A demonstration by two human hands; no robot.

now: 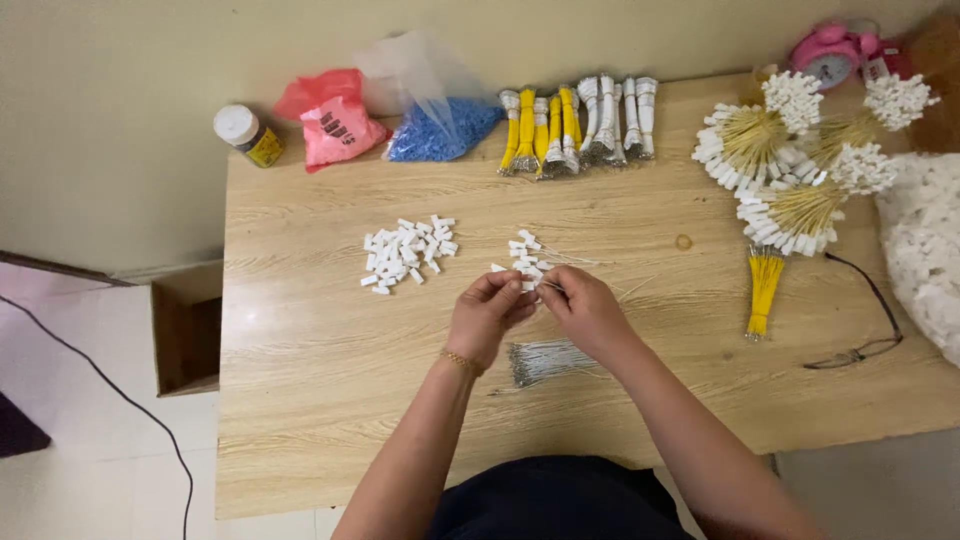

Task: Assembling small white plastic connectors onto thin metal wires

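A small white piece (527, 284) is pinched by left hand (487, 318) and right hand (583, 312); white pile (406, 252) and wire bundle (545, 360) lie nearby, unobstructed.

Pink alarm clock (830, 52), specs (865, 320), white-capped jar (248, 135), pink bag (335, 120) w/ blue-bead bag (440, 128) — table's (320, 400) far edge

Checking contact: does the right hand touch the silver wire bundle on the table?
Apart. The head view shows the right hand raised, with bare table between it and the wire bundle.
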